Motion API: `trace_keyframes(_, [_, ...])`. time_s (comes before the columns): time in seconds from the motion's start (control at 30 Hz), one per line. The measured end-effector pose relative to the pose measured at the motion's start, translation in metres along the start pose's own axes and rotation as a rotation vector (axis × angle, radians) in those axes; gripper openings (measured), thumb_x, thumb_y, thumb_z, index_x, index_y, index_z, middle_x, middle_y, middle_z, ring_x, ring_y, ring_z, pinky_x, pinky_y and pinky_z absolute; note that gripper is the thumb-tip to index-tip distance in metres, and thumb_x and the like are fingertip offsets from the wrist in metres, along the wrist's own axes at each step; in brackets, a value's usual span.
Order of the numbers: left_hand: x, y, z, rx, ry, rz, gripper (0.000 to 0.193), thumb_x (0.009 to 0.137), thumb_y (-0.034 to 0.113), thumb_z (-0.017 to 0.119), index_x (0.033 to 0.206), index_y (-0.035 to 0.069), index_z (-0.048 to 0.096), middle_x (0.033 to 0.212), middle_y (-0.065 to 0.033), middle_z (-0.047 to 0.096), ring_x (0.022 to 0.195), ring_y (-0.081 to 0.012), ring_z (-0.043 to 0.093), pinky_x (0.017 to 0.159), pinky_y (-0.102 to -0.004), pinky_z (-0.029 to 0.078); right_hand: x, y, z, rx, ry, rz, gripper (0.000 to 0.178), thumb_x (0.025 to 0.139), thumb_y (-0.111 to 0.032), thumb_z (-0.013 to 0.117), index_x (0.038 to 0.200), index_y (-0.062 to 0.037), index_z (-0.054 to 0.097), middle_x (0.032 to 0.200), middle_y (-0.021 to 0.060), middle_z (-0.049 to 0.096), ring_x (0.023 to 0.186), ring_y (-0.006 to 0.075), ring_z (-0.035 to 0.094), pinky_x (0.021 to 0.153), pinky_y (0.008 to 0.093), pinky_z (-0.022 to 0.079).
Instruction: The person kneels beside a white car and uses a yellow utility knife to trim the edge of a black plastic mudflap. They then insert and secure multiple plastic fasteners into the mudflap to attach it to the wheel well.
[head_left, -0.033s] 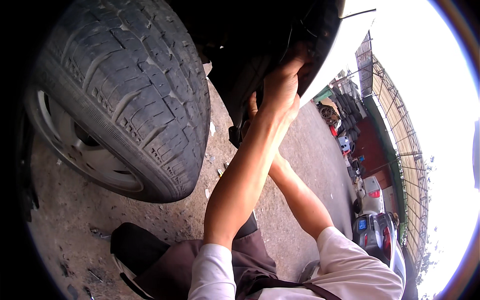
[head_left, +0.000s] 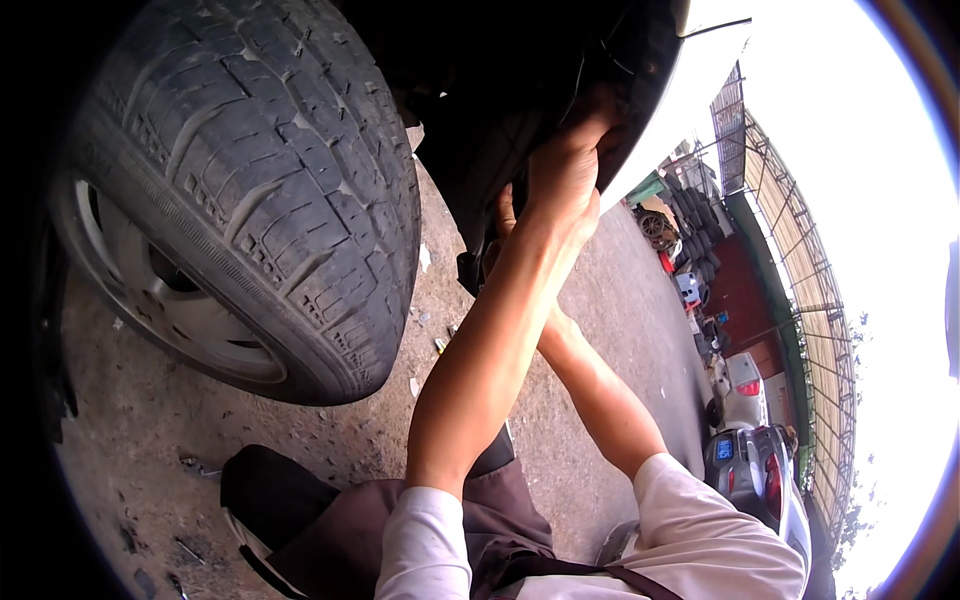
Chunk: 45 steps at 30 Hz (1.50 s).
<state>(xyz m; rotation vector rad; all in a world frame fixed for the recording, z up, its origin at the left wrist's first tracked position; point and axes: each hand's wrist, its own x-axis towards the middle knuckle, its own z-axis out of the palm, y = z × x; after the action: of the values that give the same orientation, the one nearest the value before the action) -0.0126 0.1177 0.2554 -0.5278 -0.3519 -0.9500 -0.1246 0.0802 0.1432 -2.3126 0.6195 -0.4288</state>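
Note:
My left hand (head_left: pixel 563 175) reaches up into the dark wheel arch, beside the inner edge of the white body panel (head_left: pixel 645 140). Shadow hides its fingertips. Under my left forearm my right arm crosses to the left. Most of my right hand (head_left: pixel 505 212) is hidden behind that forearm, but bent fingers show at the lower edge of the black wheel-arch liner (head_left: pixel 480 185), closed on it. A dark flap (head_left: pixel 468 272) hangs just below these fingers. To the left stands a worn car tyre (head_left: pixel 270 170) on a grey alloy rim (head_left: pixel 165 290), apart from both hands.
Bits of litter lie on the rough concrete floor (head_left: pixel 340 435). My bent knee (head_left: pixel 275 490) is below the tyre. Off to the right are a dark car (head_left: pixel 745 470), a white vehicle (head_left: pixel 745 385) and stacked old tyres (head_left: pixel 695 225) along a fence.

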Motion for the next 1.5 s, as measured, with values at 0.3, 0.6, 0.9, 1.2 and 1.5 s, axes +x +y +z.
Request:
trace_keyframes(0.3, [-0.007,0.006,0.01,0.033,-0.061,0.052,0.022,0.094,0.014,0.065,0.113,0.003,0.066,0.105,-0.0065,0.07,0.098,-0.0156,0.065,0.091,-0.0288,0.051,0.002,-0.008,-0.006,-0.153,-0.048,0.039,0.053,0.099,-0.023,0.052,0.147,-0.0148,0.031,0.103,0.0037,0.045,0.091,0.0172,0.04,0.081,0.0324,0.034])
trace_keyframes(0.6, [-0.009,0.003,0.012,0.165,-0.034,0.155,0.023,0.094,0.012,0.064,0.114,0.002,0.067,0.106,-0.0063,0.07,0.101,-0.0143,0.064,0.093,-0.0278,0.049,0.003,-0.008,-0.016,-0.306,-0.074,0.05,0.057,0.093,-0.024,0.062,0.142,-0.0093,0.037,0.116,0.0105,0.051,0.107,0.0275,0.046,0.095,0.0419,0.04])
trace_keyframes(0.9, [-0.01,-0.017,0.01,0.351,0.171,0.322,0.024,0.091,0.017,0.068,0.108,0.001,0.071,0.1,-0.0076,0.072,0.094,-0.013,0.064,0.087,-0.0277,0.048,-0.006,-0.048,0.0,-0.607,0.092,-0.316,0.079,0.087,0.006,0.049,0.158,-0.0197,0.025,0.075,-0.0031,0.033,0.06,0.0099,0.031,0.055,0.026,0.036])
trace_keyframes(1.2, [-0.028,-0.013,0.021,0.626,0.041,0.48,0.026,0.092,0.024,0.072,0.086,0.0,0.067,0.069,0.0008,0.061,0.066,-0.0065,0.052,0.062,-0.0244,0.041,-0.012,-0.061,-0.005,-0.614,0.036,-0.314,0.077,0.092,0.007,0.042,0.16,-0.0155,0.013,0.081,-0.0048,0.034,0.061,0.0066,0.031,0.052,0.024,0.032])
trace_keyframes(1.5, [-0.027,-0.019,0.022,0.621,0.015,0.532,0.022,0.091,0.019,0.073,0.101,-0.001,0.069,0.068,0.0042,0.059,0.06,-0.0037,0.046,0.052,-0.0215,0.035,-0.009,-0.062,-0.002,-0.646,0.109,-0.367,0.081,0.087,0.01,0.046,0.159,-0.0085,0.014,0.073,-0.0033,0.031,0.058,0.0075,0.03,0.05,0.0245,0.029])
